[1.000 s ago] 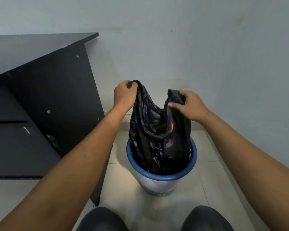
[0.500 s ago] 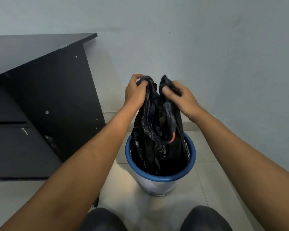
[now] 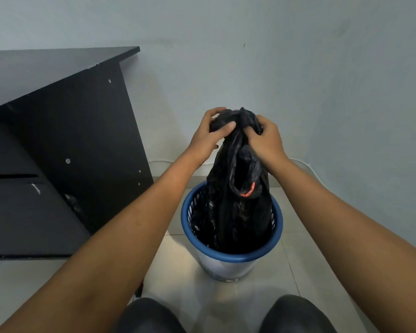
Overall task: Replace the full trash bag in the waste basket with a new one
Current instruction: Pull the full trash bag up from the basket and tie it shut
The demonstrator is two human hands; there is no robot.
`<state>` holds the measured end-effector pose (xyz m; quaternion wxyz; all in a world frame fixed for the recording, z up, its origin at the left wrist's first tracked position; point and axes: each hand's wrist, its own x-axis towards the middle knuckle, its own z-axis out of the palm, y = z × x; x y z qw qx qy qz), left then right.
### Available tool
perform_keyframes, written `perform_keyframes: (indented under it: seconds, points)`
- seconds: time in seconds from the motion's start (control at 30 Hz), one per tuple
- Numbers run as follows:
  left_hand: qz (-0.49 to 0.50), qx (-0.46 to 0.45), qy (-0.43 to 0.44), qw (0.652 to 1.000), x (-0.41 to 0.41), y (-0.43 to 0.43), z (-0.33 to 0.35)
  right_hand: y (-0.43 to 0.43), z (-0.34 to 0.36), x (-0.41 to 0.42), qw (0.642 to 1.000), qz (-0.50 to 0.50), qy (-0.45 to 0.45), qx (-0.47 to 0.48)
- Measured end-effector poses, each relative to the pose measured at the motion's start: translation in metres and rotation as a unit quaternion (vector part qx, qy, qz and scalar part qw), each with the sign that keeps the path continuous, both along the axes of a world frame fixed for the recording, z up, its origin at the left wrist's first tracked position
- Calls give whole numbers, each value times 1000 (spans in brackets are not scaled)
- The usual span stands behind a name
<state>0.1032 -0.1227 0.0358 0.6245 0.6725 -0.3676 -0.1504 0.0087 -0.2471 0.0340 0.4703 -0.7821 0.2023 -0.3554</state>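
1. Black trash bag is standing in the waste basket, a blue-rimmed one with slotted sides, and its upper half sticks up well above the rim.
2. Both hands are at the very top of the bag. The left hand is curled round the bunched neck with the thumb laid across the front. The right hand pinches the same bunch from the other side, so the two hands are almost touching.
3. Around it: a black desk stands just left of the basket, with its side panel close to the rim. A pale wall is behind, with light floor tiles underneath. A thin white cord runs along the wall base.
4. There's a small orange bit on a fold of the plastic, can't tell what it is.
5. Hard to see: the bag's bottom is hidden down in the basket, and so are its contents. The right fingertips are buried in plastic. The desk is cut off at the left edge and the person's knees at the bottom.
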Motion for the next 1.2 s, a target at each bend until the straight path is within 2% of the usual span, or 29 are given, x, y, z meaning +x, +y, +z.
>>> perform_keyframes:
  seconds: [0.1, 0.17, 0.27, 0.33, 0.4, 0.53, 0.67, 0.77, 0.83, 0.93, 1.0, 1.13, 1.2]
  points:
    - [-10, 47, -72, 996, -5, 3, -29, 0, 5, 4, 994, 10, -19, 108]
    - [-58, 98, -76, 991, -7, 4, -47, 2, 10, 4, 984, 17, -39, 175]
    - [-122, 115, -97, 981, -13, 2, -64, 3, 13, 6, 968, 38, -71, 237]
    - [-83, 97, -108, 986, -19, -6, -67, 4, 14, 8, 965, 60, -65, 248]
    - [10, 45, -76, 996, -22, -15, -66, 5, 14, 6, 964, 77, -42, 251]
    - [134, -62, 5, 989, -19, -24, -59, -4, 9, -8, 976, 121, 22, 181]
    - [170, -116, 79, 975, -15, -26, -50, -17, -7, -24, 986, 129, 21, 106]
    - [198, -175, 174, 949, -8, -29, -39, -24, -28, -35, 979, 176, 32, 95]
    - [209, -196, 196, 938, -7, -30, -34, -25, -40, -39, 974, 213, 63, 55]
    - [188, -196, 173, 947, -7, -28, -29, -23, -46, -38, 957, 269, 105, 5]
    - [150, -168, 125, 966, -6, -28, -28, -21, -46, -29, 962, 251, 104, -29]
    - [57, -129, -12, 990, -4, -26, -18, -13, -31, -15, 992, 92, -51, -71]
    - [33, -129, -35, 990, -3, -22, -13, -10, -24, -14, 990, 92, -95, -58]
